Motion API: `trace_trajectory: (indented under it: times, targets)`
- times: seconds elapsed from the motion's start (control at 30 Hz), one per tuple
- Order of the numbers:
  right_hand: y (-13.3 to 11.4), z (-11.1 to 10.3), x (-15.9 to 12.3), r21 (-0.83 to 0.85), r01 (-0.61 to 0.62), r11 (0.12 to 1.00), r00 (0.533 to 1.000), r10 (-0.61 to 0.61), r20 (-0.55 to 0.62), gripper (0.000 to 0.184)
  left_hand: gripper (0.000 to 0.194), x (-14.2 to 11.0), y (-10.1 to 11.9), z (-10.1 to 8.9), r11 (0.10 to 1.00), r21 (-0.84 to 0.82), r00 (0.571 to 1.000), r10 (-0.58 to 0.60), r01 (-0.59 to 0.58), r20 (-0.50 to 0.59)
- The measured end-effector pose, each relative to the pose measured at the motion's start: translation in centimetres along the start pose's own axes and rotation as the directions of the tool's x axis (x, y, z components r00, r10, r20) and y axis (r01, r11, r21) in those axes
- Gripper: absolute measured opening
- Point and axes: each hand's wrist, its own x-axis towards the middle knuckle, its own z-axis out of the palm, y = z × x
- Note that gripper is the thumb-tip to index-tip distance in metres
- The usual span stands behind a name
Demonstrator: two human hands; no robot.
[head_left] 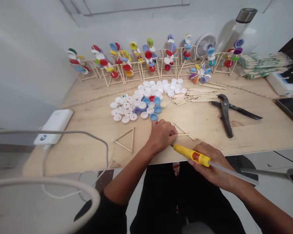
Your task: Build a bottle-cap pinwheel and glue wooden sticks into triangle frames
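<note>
My left hand (163, 134) is closed low over the table, its fingers pinching one end of a thin wooden stick (184, 134). That stick crosses another wooden stick (185, 131) lying on the tabletop. My right hand (211, 162) is wrapped round a yellow glue gun (189, 153), with a clear glue stick (230, 172) coming out of its back end. The dark nozzle points at the left hand's fingertips and looks close to them. Left of my left forearm lies a triangle of joined wooden sticks (132, 140).
Bottle caps (127, 107) and loose sticks (202, 94) lie mid-table. Black pliers (225, 112) rest at right. Behind stand several stick frames with coloured cap wheels (150, 55), a fan (206, 45) and a bottle (241, 26). A white power bank (55, 125) and cable sit left; a phone (291, 109) lies right.
</note>
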Motion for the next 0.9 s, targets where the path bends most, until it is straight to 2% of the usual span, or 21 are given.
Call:
trace_trajectory:
  times: [0.63, 0.9]
  targets:
    - [0.94, 0.46, 0.35, -0.082, 0.065, 0.995, 0.998, -0.066, -0.006, 0.025, 0.013, 0.06, -0.12, 0.0, 1.0, -0.003, 1.0, 0.01, -0.01, 0.016]
    - [0.96, 0.54, 0.44, -0.096, 0.043, 0.994, 0.999, -0.043, 0.003, 0.027, 0.012, 0.05, -0.19, 0.03, 1.0, -0.016, 1.0, 0.01, -0.01, 0.017]
